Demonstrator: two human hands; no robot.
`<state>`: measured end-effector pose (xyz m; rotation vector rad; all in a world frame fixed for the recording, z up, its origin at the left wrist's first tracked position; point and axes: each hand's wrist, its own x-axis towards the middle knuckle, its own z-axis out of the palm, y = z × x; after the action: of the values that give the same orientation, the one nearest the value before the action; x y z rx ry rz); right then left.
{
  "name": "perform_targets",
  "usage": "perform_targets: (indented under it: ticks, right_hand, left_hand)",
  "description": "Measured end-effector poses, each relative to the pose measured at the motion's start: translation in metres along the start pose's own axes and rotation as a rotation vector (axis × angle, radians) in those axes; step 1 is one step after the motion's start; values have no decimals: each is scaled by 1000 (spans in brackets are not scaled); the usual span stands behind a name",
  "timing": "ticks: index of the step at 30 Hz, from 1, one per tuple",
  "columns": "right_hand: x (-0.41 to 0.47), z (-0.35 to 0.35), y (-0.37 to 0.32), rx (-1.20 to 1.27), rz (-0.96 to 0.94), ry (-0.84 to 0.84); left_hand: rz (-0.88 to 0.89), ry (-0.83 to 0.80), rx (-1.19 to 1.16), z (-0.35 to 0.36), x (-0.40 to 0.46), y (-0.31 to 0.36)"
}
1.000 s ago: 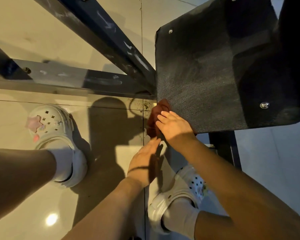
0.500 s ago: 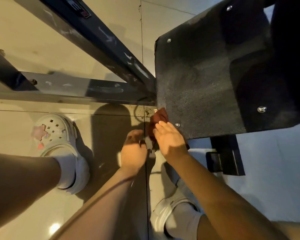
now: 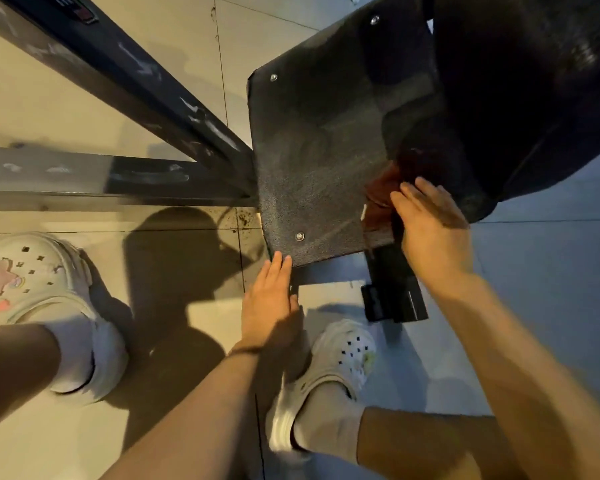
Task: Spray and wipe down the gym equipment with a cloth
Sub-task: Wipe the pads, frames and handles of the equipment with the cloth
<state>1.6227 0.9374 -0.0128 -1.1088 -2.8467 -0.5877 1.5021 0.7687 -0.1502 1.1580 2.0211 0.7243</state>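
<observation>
Head | right hand (image 3: 430, 233) flat on cloth (image 3: 383, 194) | left hand (image 3: 269, 299) spread, apart

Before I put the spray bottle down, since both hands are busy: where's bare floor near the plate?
Bare tile lies right of the black bracket, below the seat pad. It is crowded around the plate: left hand, right hand on the cloth, and right shoe.

A dark red cloth (image 3: 383, 192) lies bunched on the black textured footplate (image 3: 312, 161), at four o'clock of its surface, partly shadowed.
</observation>
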Motion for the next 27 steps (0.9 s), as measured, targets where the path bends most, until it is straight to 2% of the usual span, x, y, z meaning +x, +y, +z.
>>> perform_targets:
  ticks: [5,10,13,16,19,22,24,27]
  right_hand:
    - [9,19,-42,-45,111,-106]
    - [34,44,-110,17,-85,-324]
    - [34,59,-145,30,-248,-385]
    - [20,63,-158,-2,-332,-483]
    - [1,60,-145,59,-417,-398]
    - [4,46,-112,56,-389,-290]
    - [8,35,-72,62,-247,-226]
    - [5,7,-7,-13,-30,9]
  left_hand:
    - [-32,-49,133,2,0,-7]
    - [-51,180,-27,2,-9,-16]
    - [-167,213,-35,-1,-11,-25]
    - [-243,244,-33,-11,-3,-27]
    - [-202,229,-49,-16,5,-19]
    - [-108,196,-112,-17,12,-9]
    - [-54,118,-154,-12,16,-1]
    - [-1,-16,-139,-1,16,11]
